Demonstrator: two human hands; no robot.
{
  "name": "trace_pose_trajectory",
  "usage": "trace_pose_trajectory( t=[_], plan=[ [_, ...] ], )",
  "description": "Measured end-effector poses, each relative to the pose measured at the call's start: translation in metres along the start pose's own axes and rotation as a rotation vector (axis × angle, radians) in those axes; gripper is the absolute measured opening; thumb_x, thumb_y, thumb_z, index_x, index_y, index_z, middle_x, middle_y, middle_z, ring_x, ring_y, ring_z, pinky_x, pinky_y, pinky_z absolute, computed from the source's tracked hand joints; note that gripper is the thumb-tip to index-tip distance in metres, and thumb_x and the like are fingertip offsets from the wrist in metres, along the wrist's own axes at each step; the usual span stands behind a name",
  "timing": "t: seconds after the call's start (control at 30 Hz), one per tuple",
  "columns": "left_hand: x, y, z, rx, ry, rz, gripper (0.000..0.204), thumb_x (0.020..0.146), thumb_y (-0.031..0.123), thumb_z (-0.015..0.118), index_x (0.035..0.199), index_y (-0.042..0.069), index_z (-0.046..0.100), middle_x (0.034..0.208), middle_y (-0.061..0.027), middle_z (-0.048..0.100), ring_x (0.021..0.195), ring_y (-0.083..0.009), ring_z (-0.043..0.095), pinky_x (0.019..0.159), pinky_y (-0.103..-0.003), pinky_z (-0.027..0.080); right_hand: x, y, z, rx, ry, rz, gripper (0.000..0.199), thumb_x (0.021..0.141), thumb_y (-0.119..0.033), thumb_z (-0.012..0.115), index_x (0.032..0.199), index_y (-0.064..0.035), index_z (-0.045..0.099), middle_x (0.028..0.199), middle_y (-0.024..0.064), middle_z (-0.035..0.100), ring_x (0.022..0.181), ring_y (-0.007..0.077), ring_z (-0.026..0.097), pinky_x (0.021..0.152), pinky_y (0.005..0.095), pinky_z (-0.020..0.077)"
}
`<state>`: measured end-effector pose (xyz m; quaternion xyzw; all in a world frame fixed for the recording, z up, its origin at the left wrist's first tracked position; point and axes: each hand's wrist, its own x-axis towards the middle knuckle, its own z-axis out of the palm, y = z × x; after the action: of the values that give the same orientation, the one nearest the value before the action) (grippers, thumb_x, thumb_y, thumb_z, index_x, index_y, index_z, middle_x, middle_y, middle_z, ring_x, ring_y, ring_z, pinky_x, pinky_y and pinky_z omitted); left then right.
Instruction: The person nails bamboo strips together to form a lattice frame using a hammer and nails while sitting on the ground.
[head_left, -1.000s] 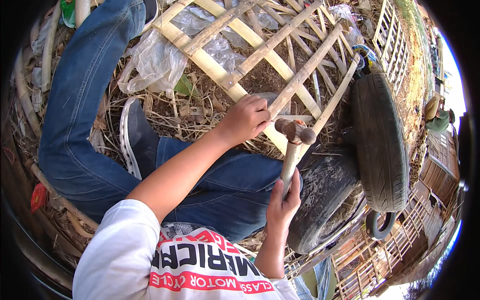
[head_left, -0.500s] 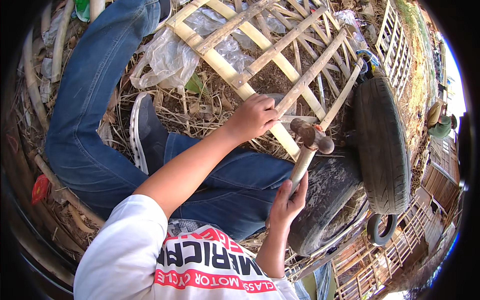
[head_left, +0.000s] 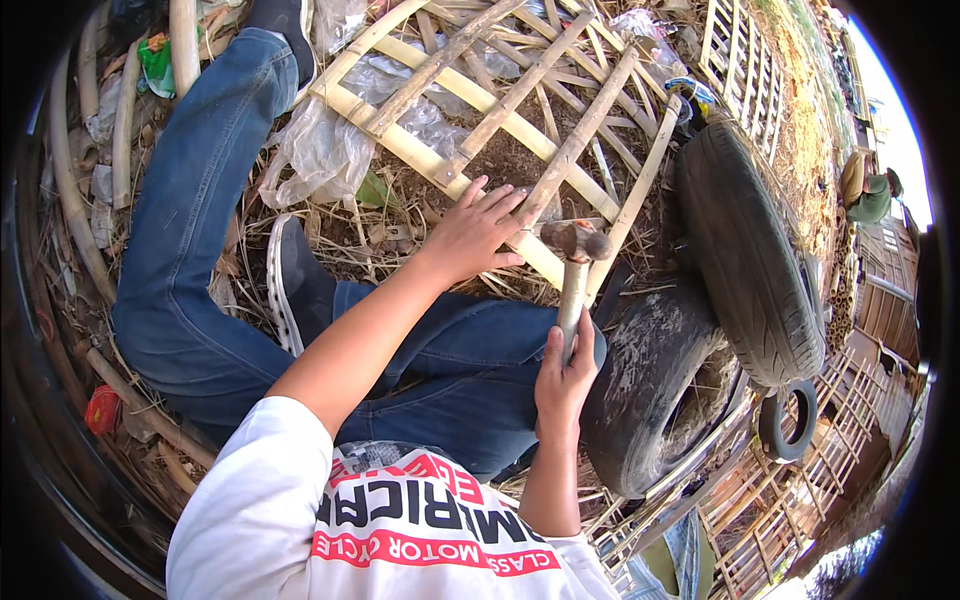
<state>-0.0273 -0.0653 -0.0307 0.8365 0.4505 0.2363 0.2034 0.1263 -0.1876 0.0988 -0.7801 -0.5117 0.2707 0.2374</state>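
Note:
A bamboo lattice [head_left: 486,106] of crossed split strips lies on the ground in front of me. My left hand [head_left: 472,236] rests on its near strip with the fingers spread, beside the lower end of a crosspiece. In my right hand [head_left: 565,388] is a hammer [head_left: 572,295], gripped by its pale handle. The rusty hammer head is up, over the near right corner of the lattice; whether it touches the strips I cannot tell. My legs in blue jeans [head_left: 175,215] are bent around the near and left sides.
Two worn tyres, one upright [head_left: 750,255] and one lying lower [head_left: 650,375], stand close on my right. Clear plastic sheeting [head_left: 325,150] and dry straw are under the lattice. More lattice panels [head_left: 742,75] lie beyond. A person in green [head_left: 872,200] is far right.
My left hand has gone from closed fingers to spread fingers on the strip. The hammer now stands more upright. The whole view has shifted, so the lattice appears further left.

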Motion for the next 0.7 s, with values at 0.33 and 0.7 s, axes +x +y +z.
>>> trace_pose_trajectory(
  t=[0.33,0.7],
  plan=[
    [-0.002,-0.008,0.009,0.023,0.077,0.068,0.059,0.087,0.051,0.055,0.14,0.025,0.047,0.138,-0.0131,0.049,0.132,-0.0269,0.041,0.112,-0.05,0.023,-0.004,-0.018,-0.011,0.001,0.003,-0.083,0.043,0.094,-0.013,0.059,0.132,0.0037,0.048,0.099,0.0196,0.065,0.082,0.0166,0.061,0.073,0.0297,0.0487],
    [-0.002,-0.008,0.007,0.005,0.093,0.073,0.054,0.086,0.052,0.056,0.128,0.018,0.058,0.139,-0.0108,0.048,0.129,-0.0264,0.043,0.11,-0.049,0.026,-0.003,-0.011,-0.002,-0.046,0.05,-0.145,0.043,0.095,-0.012,0.056,0.134,0.0011,0.046,0.079,0.0207,0.065,0.067,0.0225,0.065,0.062,0.0317,0.0488]
  ],
)
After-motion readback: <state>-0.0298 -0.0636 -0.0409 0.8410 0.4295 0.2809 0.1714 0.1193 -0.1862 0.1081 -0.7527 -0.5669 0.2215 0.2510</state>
